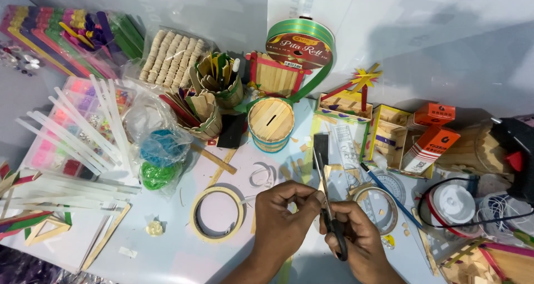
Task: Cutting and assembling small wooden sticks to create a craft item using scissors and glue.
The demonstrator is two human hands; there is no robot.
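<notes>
My right hand [361, 239] grips the black handles of a pair of scissors [325, 195] whose blades point away from me. My left hand [283, 220] pinches a small piece, too small to identify, right at the blades near the scissors' pivot. Both hands meet low in the middle of the head view, above a pale blue work surface [183, 256]. A roll of masking tape [217, 213] lies just left of my left hand. A second tape ring [377, 209] lies to the right of my right hand.
A round stick-built box with a slot [271, 123] stands behind the hands, a green ribbon roll [300, 42] behind it. Glue sticks [83, 134], coloured craft sticks [67, 34], a bead organiser and bagged items crowd the left. Orange boxes [431, 142], wire spools and stick models fill the right.
</notes>
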